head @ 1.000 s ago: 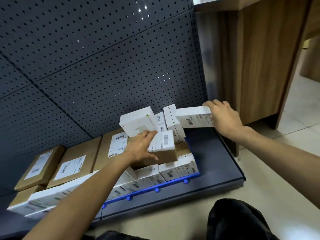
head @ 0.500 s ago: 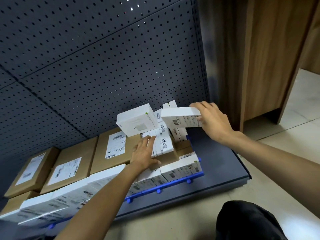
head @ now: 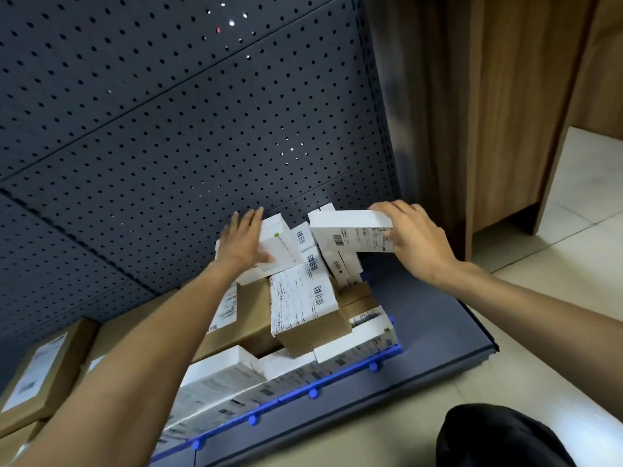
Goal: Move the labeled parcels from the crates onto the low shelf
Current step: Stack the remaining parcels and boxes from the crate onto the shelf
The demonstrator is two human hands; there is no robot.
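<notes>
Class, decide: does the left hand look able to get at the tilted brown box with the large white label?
Probably yes. The brown box lies uncovered, its label facing up, just nearer than the left hand, which rests flat on a white box behind it. Nothing blocks the way.

left forearm (head: 135,358): bare | right forearm (head: 539,308): bare | knee (head: 499,436): black cloth
</notes>
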